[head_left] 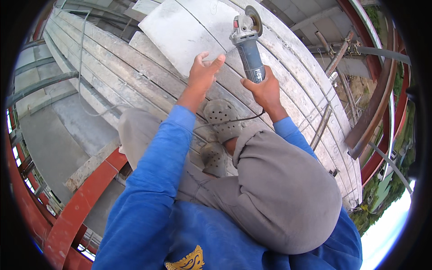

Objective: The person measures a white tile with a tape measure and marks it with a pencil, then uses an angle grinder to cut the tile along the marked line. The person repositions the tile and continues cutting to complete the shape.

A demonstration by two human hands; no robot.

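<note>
My right hand (265,90) is wrapped round the rear body of an angle grinder (249,51), which points away from me. Its thin cutting disc (254,21) stands upright at the far end, above the boards. The grinder's dark power cord (216,123) runs from behind my right hand across to the left, over my perforated clog (222,118). Left of the grinder, my left hand (202,76) hangs in the air with thumb and fingers apart, holding nothing. Beneath it lies a pale flat sheet (175,33), its near edge close to my fingers.
I squat on long grey planks (103,63). Red steel beams (85,202) run at the lower left and along the right. A rusty curved steel piece (378,99) and wooden poles (339,54) stand on the right. A grey cable (81,58) loops across the left planks.
</note>
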